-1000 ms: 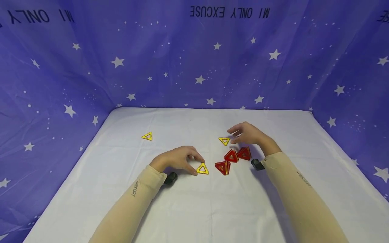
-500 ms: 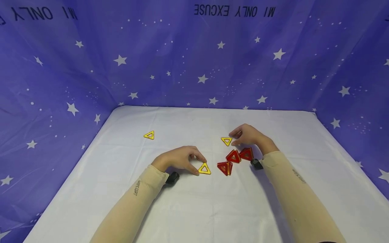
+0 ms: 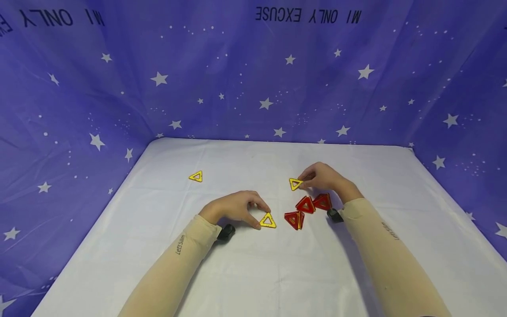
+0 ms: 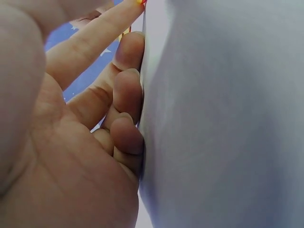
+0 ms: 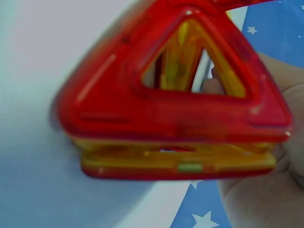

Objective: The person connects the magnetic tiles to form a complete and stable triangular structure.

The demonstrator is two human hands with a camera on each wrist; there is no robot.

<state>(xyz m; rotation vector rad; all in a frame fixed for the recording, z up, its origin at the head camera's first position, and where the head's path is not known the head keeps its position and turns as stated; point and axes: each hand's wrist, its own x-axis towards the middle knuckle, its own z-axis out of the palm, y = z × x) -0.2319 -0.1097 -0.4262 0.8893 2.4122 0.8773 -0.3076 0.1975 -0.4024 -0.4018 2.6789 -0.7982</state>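
On the white tabletop my left hand (image 3: 236, 207) holds a flat yellow triangular magnetic tile (image 3: 262, 223) between thumb and index finger. In the left wrist view that hand's other fingers (image 4: 127, 95) are bent and rest on the cloth. Farther back and to the right, my right hand (image 3: 322, 176) pinches a second yellow triangular tile (image 3: 292, 186) at its right side. Between the hands and just below the right one stand three small red-and-yellow pyramids (image 3: 306, 204) of triangular tiles. One pyramid (image 5: 180, 116) fills much of the right wrist view and hides most of the right fingers.
A third yellow triangular tile (image 3: 196, 176) lies alone at the back left. White cloth (image 3: 245, 273) covers the table. A purple-blue curtain with white stars (image 3: 222, 66) hangs behind and along both sides.
My right thumb and fingers have closed on the yellow tile, which has turned slightly. The left hand stays at its tile. The whole head view has shifted a little.
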